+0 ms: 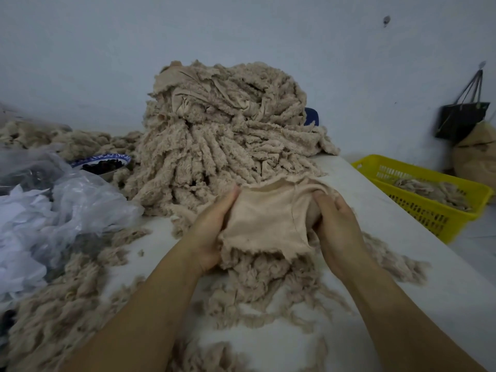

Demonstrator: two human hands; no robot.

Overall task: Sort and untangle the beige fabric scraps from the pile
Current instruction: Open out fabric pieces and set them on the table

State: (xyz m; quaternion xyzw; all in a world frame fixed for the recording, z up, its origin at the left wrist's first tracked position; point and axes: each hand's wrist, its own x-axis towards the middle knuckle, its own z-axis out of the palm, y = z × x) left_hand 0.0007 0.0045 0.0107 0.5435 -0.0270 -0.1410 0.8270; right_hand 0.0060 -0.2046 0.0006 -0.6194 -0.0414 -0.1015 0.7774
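From the head camera, a yellow perforated plastic basket (418,210) at the right edge of the frame holds a small heap of beige fuzzy scraps. At centre left a blue-and-white patterned bowl (107,157) holds small dark pieces that are too small to tell apart. Below the bowl, a clear crumpled plastic bag (80,200) has white shreds inside it. A tall pile of beige fuzzy fabric strips (225,130) rises in the middle of the frame on a white table (402,251), and loose tufts lie scattered across the lower half. Just in front of the pile, at centre, both hands hold a smooth beige fabric piece with frayed edges (265,218). The left hand (212,226) grips its left edge with curled fingers. The right hand (335,221) clutches its right edge, with the fingertips tucked into the cloth. The piece is spread between them over the fluffy scraps beneath.
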